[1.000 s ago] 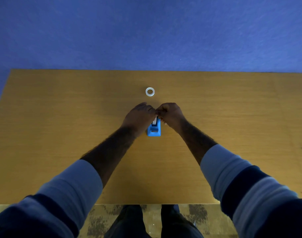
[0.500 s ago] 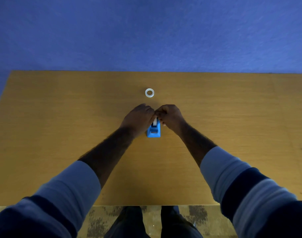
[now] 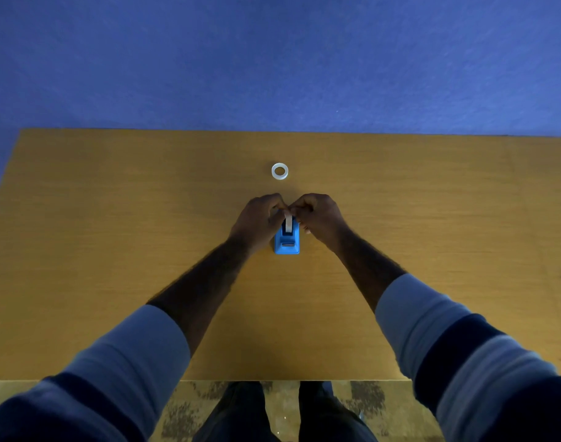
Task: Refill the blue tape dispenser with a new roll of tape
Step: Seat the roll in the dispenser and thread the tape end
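Note:
The small blue tape dispenser [image 3: 286, 242] stands in the middle of the wooden table [image 3: 113, 234], its cutter end toward me. A white roll of tape [image 3: 288, 224] sits in its top slot, partly hidden by my fingers. My left hand [image 3: 258, 221] and my right hand [image 3: 320, 218] meet over the far end of the dispenser, fingers curled and pinching at the roll from either side. A white ring, an empty tape core or a thin roll [image 3: 279, 171], lies flat on the table just beyond my hands.
A blue wall [image 3: 272, 59] rises behind the table's far edge. The table's near edge runs across the bottom, with my legs and a patterned floor [image 3: 190, 406] below it.
Both hands have stayed at the dispenser's far end with only small finger shifts; more of the white roll shows between them now. The ring has not moved.

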`<action>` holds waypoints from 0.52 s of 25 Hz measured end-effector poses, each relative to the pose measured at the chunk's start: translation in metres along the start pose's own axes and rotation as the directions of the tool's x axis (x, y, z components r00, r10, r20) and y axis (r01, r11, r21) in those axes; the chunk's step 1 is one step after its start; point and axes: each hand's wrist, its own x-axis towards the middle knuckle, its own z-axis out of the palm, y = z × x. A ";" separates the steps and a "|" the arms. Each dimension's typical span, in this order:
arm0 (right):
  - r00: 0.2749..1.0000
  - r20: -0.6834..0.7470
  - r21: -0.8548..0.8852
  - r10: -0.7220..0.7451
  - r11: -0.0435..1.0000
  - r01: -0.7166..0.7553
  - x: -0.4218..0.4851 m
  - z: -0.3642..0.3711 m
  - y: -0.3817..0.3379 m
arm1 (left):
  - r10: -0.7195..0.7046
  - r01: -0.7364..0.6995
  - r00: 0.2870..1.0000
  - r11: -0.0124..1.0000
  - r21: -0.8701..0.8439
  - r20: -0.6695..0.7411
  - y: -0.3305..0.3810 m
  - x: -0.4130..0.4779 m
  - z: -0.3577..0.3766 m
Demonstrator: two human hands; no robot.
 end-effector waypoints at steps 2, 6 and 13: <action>1.000 -0.005 -0.016 -0.005 1.000 0.005 0.000 -0.001 -0.001 | -0.024 0.024 1.000 1.000 0.003 -0.001 0.001 0.001 0.002; 0.999 -0.005 -0.034 -0.042 0.999 0.041 0.001 -0.001 0.001 | -0.043 0.043 0.998 0.999 -0.012 0.037 -0.009 -0.009 0.004; 0.979 0.028 -0.295 -0.204 0.934 0.203 0.001 0.003 0.006 | 0.002 -0.002 1.000 1.000 0.007 0.003 -0.013 -0.016 0.015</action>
